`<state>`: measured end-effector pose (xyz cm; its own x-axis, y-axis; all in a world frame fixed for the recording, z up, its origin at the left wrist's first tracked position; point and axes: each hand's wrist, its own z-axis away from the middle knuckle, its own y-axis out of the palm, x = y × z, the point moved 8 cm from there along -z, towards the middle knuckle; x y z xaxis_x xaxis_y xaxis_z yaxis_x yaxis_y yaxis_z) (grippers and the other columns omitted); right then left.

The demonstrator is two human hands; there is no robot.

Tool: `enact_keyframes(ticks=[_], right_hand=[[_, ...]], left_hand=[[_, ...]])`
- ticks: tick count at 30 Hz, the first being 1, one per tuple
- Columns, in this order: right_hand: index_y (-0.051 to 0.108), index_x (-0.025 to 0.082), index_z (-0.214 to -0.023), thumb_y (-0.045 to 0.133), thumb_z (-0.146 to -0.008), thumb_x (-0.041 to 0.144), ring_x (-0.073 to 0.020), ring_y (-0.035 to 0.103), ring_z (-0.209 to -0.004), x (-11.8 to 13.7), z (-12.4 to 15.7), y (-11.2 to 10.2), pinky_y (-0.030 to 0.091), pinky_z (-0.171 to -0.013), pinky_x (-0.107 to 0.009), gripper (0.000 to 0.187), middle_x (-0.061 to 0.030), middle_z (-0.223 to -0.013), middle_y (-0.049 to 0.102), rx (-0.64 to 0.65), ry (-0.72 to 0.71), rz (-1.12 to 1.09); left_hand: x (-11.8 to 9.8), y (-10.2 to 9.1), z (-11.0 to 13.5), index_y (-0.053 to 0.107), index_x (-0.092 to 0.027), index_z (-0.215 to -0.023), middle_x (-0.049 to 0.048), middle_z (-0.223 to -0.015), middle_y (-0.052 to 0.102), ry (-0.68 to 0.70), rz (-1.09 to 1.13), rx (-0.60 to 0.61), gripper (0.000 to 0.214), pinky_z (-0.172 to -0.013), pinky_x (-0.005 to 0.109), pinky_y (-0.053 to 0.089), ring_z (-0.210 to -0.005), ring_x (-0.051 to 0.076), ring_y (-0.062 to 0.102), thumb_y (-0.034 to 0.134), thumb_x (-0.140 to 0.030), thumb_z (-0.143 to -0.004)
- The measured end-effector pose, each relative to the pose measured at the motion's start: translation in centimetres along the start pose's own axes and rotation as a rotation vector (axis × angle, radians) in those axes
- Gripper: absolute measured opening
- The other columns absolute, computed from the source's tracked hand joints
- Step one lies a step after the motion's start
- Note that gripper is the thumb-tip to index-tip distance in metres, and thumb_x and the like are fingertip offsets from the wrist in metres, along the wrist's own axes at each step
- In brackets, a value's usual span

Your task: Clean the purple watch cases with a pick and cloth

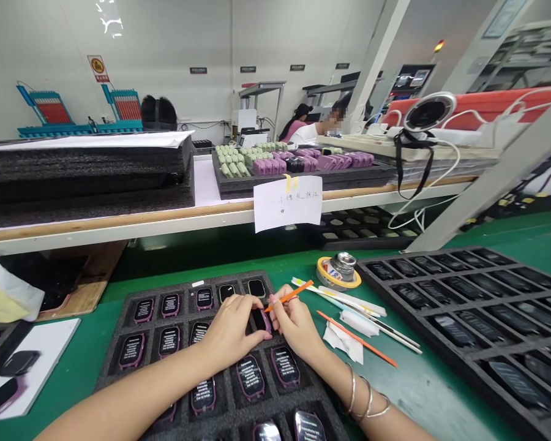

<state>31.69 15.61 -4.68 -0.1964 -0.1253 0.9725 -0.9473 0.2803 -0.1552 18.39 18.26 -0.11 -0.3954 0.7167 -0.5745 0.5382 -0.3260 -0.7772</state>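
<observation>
My left hand (pixel 233 324) grips a purple-framed smartwatch (pixel 261 320) by its edges, just above a black foam tray (pixel 153 285). Between the fingers of my right hand (pixel 294 318) is an orange plastic stick (pixel 294 294), its lower tip at the watch's side. Whether the tip touches the watch I cannot tell. Several more smartwatches sit in the tray's pockets, many with lit text on their screens, such as one smartwatch (pixel 250 376) close below my left hand. My forearms cover part of the tray.
Right of my hands lie another orange stick (pixel 358 339), white swabs, crumpled tissue (pixel 344 342) and a tape roll (pixel 338 273) with a metal-topped bottle in it. A second foam tray (pixel 422 312) of dark watches stands at right. A shelf (pixel 211 215) with a hanging paper note (pixel 288 203) crosses ahead.
</observation>
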Motion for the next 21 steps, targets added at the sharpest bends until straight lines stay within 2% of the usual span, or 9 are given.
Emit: enact_keyframes(ticks=[5,9,12,14,15,18,21], right_hand=[[0.064,0.015,-0.101,0.057,-0.101,0.040,-0.0077,0.057,-0.055,-0.1,-0.1,-0.1,0.051,-0.053,-0.023,0.026,0.0029,-0.077,0.063,-0.004,-0.013,0.071],[0.064,0.015,-0.105,0.058,-0.101,0.039,-0.0092,0.061,-0.061,-0.1,-0.2,0.1,0.054,-0.057,-0.025,0.025,0.0007,-0.084,0.066,0.012,-0.022,0.107],[0.064,0.015,-0.108,0.058,-0.100,0.038,-0.0108,0.063,-0.067,0.1,-0.2,0.2,0.056,-0.061,-0.027,0.025,-0.0011,-0.090,0.067,0.014,-0.028,0.122],[0.064,0.015,-0.108,0.059,-0.100,0.038,-0.0116,0.064,-0.069,0.2,-0.2,0.2,0.056,-0.062,-0.027,0.025,-0.0017,-0.092,0.068,0.010,-0.033,0.128],[0.064,0.015,-0.107,0.059,-0.100,0.038,-0.0116,0.064,-0.069,0.4,-0.2,0.1,0.056,-0.062,-0.027,0.025,-0.0016,-0.092,0.067,0.009,-0.035,0.128],[0.064,0.015,-0.103,0.058,-0.100,0.039,-0.0095,0.060,-0.062,1.1,-0.2,-0.1,0.053,-0.057,-0.025,0.025,0.0008,-0.084,0.065,0.008,-0.037,0.112],[0.061,0.016,-0.095,0.056,-0.100,0.044,-0.0082,0.054,-0.054,2.4,0.5,0.0,0.049,-0.053,-0.023,0.029,0.0043,-0.073,0.060,0.005,-0.045,0.068]], left_hand=[[0.0,0.0,0.0,0.056,-0.022,-0.111,0.0067,-0.110,0.068,0.004,-0.008,-0.002,0.040,-0.094,0.047,0.052,-0.106,0.028,0.064,0.081,-0.026,-0.079],[-0.9,-0.6,0.1,0.058,-0.019,-0.111,0.0090,-0.111,0.066,0.026,-0.063,-0.005,0.038,-0.094,0.046,0.050,-0.107,0.028,0.061,0.080,-0.029,-0.081],[-2.4,-0.8,1.0,0.066,-0.020,-0.091,0.0061,-0.097,0.065,0.085,-0.130,0.039,0.020,-0.088,0.042,0.049,-0.096,0.026,0.060,0.072,-0.038,-0.088],[-3.5,-0.5,2.2,0.067,-0.020,-0.076,0.0041,-0.084,0.062,0.130,-0.177,0.093,0.028,-0.081,0.041,0.048,-0.085,0.023,0.058,0.069,-0.045,-0.090],[-3.8,-0.4,2.9,0.068,-0.020,-0.075,0.0046,-0.083,0.062,0.144,-0.201,0.112,0.030,-0.079,0.041,0.047,-0.083,0.024,0.057,0.069,-0.046,-0.089],[-4.3,-0.4,5.4,0.071,-0.019,-0.087,0.0080,-0.092,0.063,0.145,-0.269,0.148,0.025,-0.078,0.043,0.048,-0.087,0.027,0.056,0.071,-0.044,-0.088],[-3.8,-1.0,7.6,0.068,-0.020,-0.104,0.0109,-0.106,0.062,0.082,-0.267,0.147,0.030,-0.082,0.048,0.051,-0.096,0.030,0.058,0.072,-0.043,-0.086]])
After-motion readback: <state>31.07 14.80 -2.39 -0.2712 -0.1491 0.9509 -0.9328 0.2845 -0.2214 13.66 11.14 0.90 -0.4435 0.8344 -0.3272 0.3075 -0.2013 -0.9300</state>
